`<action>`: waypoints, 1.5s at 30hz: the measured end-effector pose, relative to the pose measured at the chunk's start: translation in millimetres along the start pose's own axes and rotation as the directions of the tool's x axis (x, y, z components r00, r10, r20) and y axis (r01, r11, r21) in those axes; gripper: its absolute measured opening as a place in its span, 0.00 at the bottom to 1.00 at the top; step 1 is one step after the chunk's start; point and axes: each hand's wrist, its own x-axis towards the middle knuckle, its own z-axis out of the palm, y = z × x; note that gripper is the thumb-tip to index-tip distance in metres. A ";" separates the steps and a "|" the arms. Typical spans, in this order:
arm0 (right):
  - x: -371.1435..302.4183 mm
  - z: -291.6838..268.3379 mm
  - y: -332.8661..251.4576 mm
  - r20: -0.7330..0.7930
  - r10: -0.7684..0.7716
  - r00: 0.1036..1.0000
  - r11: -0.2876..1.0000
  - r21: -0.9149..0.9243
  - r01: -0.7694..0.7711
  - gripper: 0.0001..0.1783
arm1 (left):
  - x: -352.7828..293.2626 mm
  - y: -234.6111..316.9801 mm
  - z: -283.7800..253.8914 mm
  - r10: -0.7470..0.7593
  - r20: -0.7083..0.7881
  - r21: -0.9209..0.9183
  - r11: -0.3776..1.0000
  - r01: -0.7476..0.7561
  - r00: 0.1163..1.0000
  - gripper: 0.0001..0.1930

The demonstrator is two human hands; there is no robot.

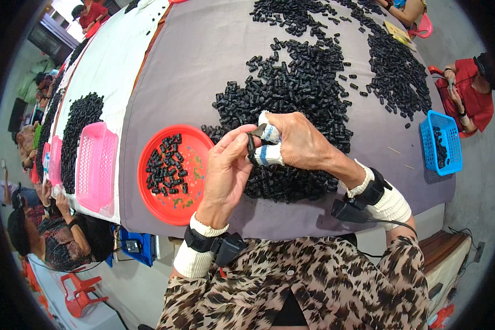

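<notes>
My left hand (224, 171) pinches a small black tubular piece (251, 145) between thumb and fingertips. Close against it from the right, my right hand (305, 140) is closed, with white and blue wrapping on its fingers. A small dark edge shows at those wrapped fingers; what it belongs to I cannot make out. Both hands are raised over a large heap of black tubular pieces (300, 82). To the left of my left hand stands a round red tray (148, 206) with many similar pieces in it.
A pink basket (96, 165) stands on the white-covered table part at left. At right, a blue basket (443, 146) holds some black pieces, and another heap (396, 74) lies beyond. Other people sit along both sides, one in a red shirt (473, 93). The grey cloth (170, 82) covers my table.
</notes>
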 end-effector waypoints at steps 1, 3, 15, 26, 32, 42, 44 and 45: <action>1.3 0.2 -0.2 0.019 0.017 1.000 0.999 0.032 -0.018 0.17 | -1.0 -0.1 -1.1 0.010 0.012 -0.050 0.999 -0.010 1.000 0.12; 3.1 0.9 1.6 0.039 0.034 0.999 0.997 0.064 -0.037 0.17 | -3.2 -0.4 -2.2 0.023 0.031 -0.052 0.998 -0.021 0.999 0.12; 8.1 1.3 6.4 0.151 -0.045 0.988 0.997 -0.060 0.055 0.17 | -4.9 -2.1 -6.9 0.035 0.063 -0.018 0.999 -0.034 0.997 0.11; 6.5 2.9 13.2 0.177 -0.097 0.979 0.986 -0.117 0.119 0.16 | -3.7 -2.7 -2.1 0.026 0.046 -0.003 1.000 -0.025 0.999 0.10; 1.1 1.7 10.4 0.082 -0.127 0.989 0.991 -0.022 0.129 0.21 | -3.7 -3.5 -0.8 0.007 0.080 -0.018 1.000 -0.006 0.997 0.10; -0.1 -1.8 8.6 0.133 -0.081 0.988 0.994 -0.062 0.090 0.20 | -5.9 -4.6 3.8 0.016 0.073 0.015 1.000 -0.017 0.997 0.10; -0.6 2.4 14.9 0.124 -0.144 0.982 0.987 -0.054 0.151 0.20 | -6.5 -4.2 2.9 0.015 0.076 0.015 1.000 -0.017 0.997 0.10; -1.6 2.6 15.1 0.126 -0.143 0.982 0.987 -0.054 0.150 0.20 | -6.6 -4.4 3.9 0.010 0.071 0.011 1.000 -0.011 0.997 0.10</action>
